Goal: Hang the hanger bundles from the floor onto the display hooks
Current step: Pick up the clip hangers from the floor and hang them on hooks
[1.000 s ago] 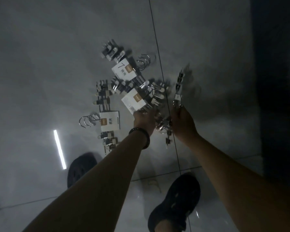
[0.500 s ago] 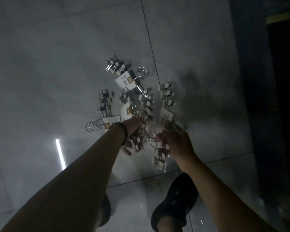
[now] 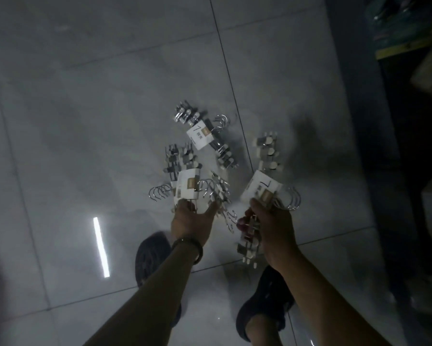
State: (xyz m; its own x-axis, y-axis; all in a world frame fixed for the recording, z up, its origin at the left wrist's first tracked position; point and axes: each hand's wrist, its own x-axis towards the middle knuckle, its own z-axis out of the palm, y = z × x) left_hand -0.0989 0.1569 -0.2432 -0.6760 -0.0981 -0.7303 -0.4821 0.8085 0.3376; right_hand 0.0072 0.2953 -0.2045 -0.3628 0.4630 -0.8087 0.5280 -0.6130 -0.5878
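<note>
Seen from above, a person standing on a grey tiled floor (image 3: 85, 121) holds a bundle of metal clip hangers in each hand. The left hand (image 3: 192, 222), a dark wristband (image 3: 188, 248) at its wrist, has its fingers (image 3: 181, 206) curled round the lower end of the left bundle (image 3: 187, 187), whose white card label faces the camera. The right hand (image 3: 272, 226) grips the right bundle (image 3: 260, 189) at its middle, thumb on a card marked "7", with clips sticking out above and below the fist. A third bundle (image 3: 201, 137), also marked "7", lies on the floor beyond both hands, beside a tile joint. Clips and hooks of a further bundle (image 3: 171, 159) show behind the left bundle; whether it rests on the floor cannot be told. Dark shoes (image 3: 267, 303) stand below.
</note>
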